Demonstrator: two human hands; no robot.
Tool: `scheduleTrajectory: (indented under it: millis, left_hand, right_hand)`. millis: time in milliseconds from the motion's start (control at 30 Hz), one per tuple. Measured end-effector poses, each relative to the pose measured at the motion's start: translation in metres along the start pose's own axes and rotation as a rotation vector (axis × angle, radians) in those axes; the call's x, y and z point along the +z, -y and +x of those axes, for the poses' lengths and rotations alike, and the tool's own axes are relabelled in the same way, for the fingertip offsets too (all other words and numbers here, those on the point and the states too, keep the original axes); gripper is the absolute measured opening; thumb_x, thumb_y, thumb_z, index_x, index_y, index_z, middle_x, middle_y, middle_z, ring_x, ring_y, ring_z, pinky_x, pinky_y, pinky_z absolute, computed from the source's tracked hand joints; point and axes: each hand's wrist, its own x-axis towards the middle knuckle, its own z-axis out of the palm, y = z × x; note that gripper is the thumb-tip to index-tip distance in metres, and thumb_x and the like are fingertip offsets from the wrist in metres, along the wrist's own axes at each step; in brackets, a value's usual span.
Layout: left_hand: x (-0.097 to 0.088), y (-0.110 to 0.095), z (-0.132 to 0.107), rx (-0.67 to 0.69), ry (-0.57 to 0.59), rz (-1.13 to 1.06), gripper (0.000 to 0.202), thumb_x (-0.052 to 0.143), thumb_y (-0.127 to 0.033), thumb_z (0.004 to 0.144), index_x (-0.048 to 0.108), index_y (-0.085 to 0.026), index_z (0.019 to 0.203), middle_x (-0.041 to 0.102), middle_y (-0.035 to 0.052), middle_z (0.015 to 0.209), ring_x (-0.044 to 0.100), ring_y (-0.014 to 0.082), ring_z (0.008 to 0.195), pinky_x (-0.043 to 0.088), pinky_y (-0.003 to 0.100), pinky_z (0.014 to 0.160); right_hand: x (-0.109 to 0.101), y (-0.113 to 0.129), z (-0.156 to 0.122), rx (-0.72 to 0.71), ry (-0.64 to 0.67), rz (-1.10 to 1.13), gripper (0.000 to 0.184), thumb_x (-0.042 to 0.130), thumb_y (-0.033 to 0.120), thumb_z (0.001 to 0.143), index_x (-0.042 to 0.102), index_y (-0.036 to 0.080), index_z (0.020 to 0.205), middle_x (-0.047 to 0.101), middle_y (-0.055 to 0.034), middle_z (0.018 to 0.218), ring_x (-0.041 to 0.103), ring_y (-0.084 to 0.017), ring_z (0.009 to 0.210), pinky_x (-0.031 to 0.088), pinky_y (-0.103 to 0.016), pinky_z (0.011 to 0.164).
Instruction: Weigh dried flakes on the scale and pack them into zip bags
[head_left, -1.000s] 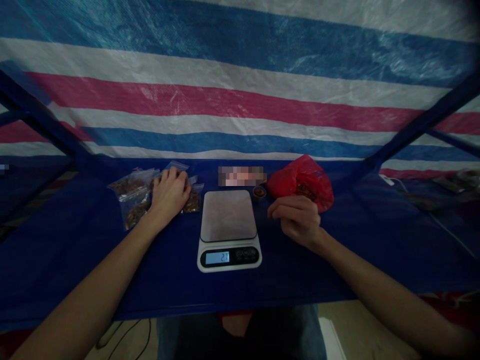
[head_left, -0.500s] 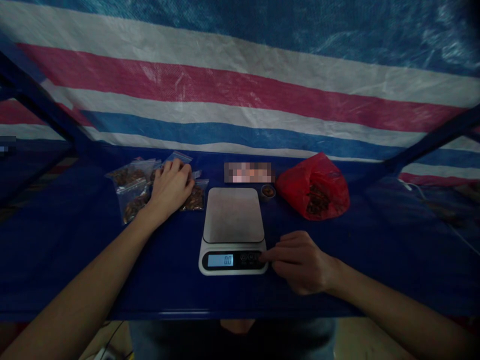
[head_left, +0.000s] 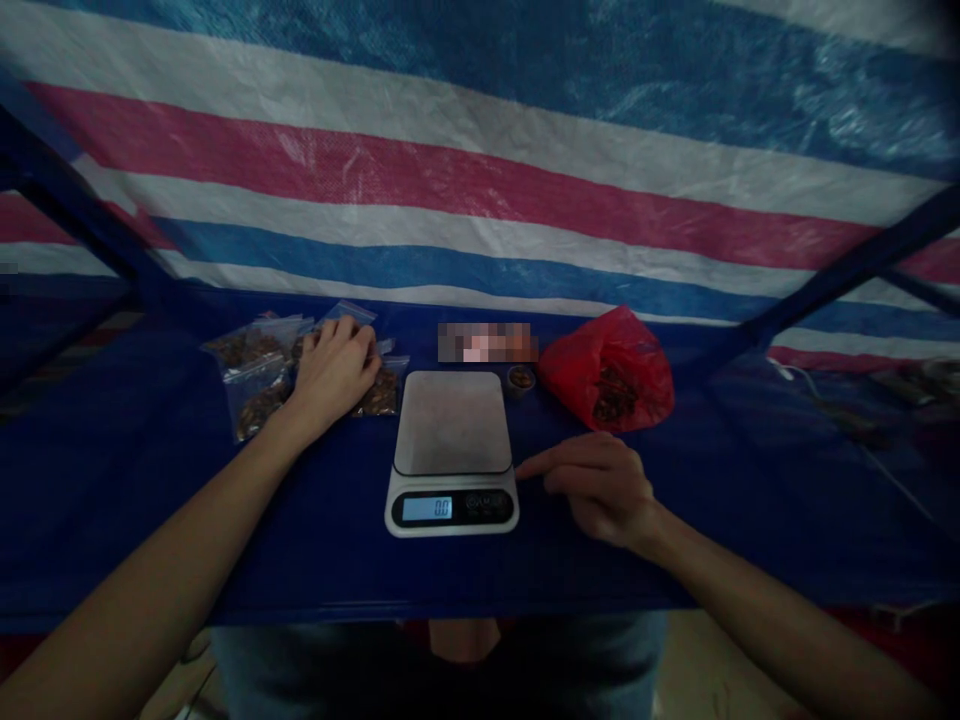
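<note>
Right hand (head_left: 600, 490) by scale (head_left: 450, 450), left hand (head_left: 334, 372) on zip bags (head_left: 251, 375), display 0.0.
Right hand empty, grip loose, index out, tip at the scale's right edge; contact hard to tell. Left hand lies over the bags on the counter (head_left: 150, 500), hold on them unclear, brown contents partly hidden. Farther: small dish (head_left: 520, 380), red bag (head_left: 607, 370) with brown pieces, blurred patch (head_left: 487, 342) unreadable, striped tarp (head_left: 480, 180).

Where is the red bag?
In the head view, the red plastic bag sits right of the small round dish, just beyond the person's right hand.
</note>
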Motion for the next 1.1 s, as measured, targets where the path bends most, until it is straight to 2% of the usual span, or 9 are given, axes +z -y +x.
scheduleTrajectory:
  millis: [100,200,300,433,600,767,867,1000,1100]
  left_hand:
    - [0.000,0.001,0.000,-0.002,0.000,-0.005,0.025,0.047,-0.032,0.097,0.065,-0.019,0.107,0.063,0.0191,0.119,0.057,0.0407,0.119,0.050,0.055,0.092]
    - [0.001,0.002,0.000,-0.006,0.006,-0.007,0.026,0.048,-0.033,0.096,0.065,-0.020,0.109,0.063,0.0193,0.121,0.057,0.0407,0.120,0.050,0.055,0.091]
    - [0.002,0.002,0.001,-0.010,0.018,-0.023,0.028,0.047,-0.033,0.096,0.066,-0.019,0.111,0.063,0.0197,0.122,0.056,0.0413,0.122,0.050,0.056,0.093]
    - [0.002,0.001,0.001,-0.015,0.012,-0.040,0.032,0.044,-0.032,0.096,0.066,-0.017,0.112,0.062,0.0210,0.124,0.056,0.0422,0.123,0.049,0.058,0.095]
    - [0.000,0.000,0.000,-0.011,-0.004,-0.066,0.030,0.046,-0.031,0.095,0.067,-0.017,0.111,0.063,0.0203,0.122,0.056,0.0419,0.123,0.047,0.057,0.097]
    - [0.001,-0.002,-0.002,-0.004,-0.040,-0.096,0.024,0.049,-0.030,0.095,0.067,-0.019,0.105,0.064,0.0190,0.119,0.057,0.0410,0.120,0.047,0.057,0.096]
    - [0.003,-0.003,-0.004,0.004,-0.079,-0.121,0.019,0.051,-0.030,0.094,0.067,-0.020,0.100,0.065,0.0166,0.114,0.058,0.0389,0.116,0.048,0.054,0.094]
    - [0.000,-0.003,-0.004,0.014,-0.169,-0.171,0.016,0.054,-0.030,0.093,0.067,-0.020,0.093,0.066,0.0148,0.110,0.057,0.0378,0.114,0.050,0.051,0.091]
    - [-0.008,-0.002,-0.003,0.024,-0.261,-0.222,0.015,0.055,-0.029,0.094,0.068,-0.021,0.093,0.066,0.0133,0.116,0.055,0.0355,0.118,0.050,0.049,0.094]
  right_hand:
    - [-0.009,-0.011,0.008,0.210,-0.157,-0.112,0.036,0.041,-0.003,0.091,0.063,0.020,0.075,0.079,-0.0051,0.091,0.073,-0.015,0.074,0.055,-0.026,0.064]
    - [-0.011,-0.025,0.015,0.347,-0.237,-0.249,0.029,0.049,0.002,0.092,0.070,0.019,0.100,0.074,-0.0081,0.103,0.073,-0.020,0.094,0.059,-0.034,0.084]
    - [-0.004,-0.039,0.020,0.462,-0.176,-0.308,0.050,0.064,0.013,0.092,0.057,0.021,0.140,0.067,-0.0130,0.130,0.067,-0.027,0.117,0.056,-0.045,0.103]
    - [0.010,-0.054,0.020,0.561,-0.087,-0.278,0.073,0.070,0.019,0.091,0.040,0.026,0.156,0.060,-0.0140,0.144,0.063,-0.030,0.127,0.052,-0.052,0.111]
    - [0.007,-0.061,0.023,0.573,-0.126,-0.134,0.067,0.072,0.016,0.087,0.046,0.023,0.148,0.074,-0.0088,0.117,0.072,-0.027,0.107,0.058,-0.049,0.100]
    - [-0.001,-0.034,0.048,0.473,-0.279,-0.021,0.063,0.077,0.021,0.086,0.048,0.024,0.142,0.074,-0.0059,0.112,0.072,-0.024,0.107,0.056,-0.045,0.100]
    - [0.011,-0.017,0.060,0.412,-0.162,0.026,0.069,0.077,0.019,0.087,0.045,0.026,0.147,0.072,-0.0052,0.116,0.070,-0.023,0.108,0.054,-0.044,0.101]
    - [0.035,-0.015,0.057,0.402,0.060,0.023,0.081,0.079,0.018,0.086,0.038,0.028,0.155,0.070,-0.0059,0.121,0.067,-0.024,0.113,0.050,-0.046,0.106]
    - [0.034,-0.023,0.048,0.402,0.053,0.028,0.088,0.084,0.023,0.084,0.035,0.030,0.157,0.067,-0.0066,0.127,0.065,-0.025,0.118,0.050,-0.045,0.106]
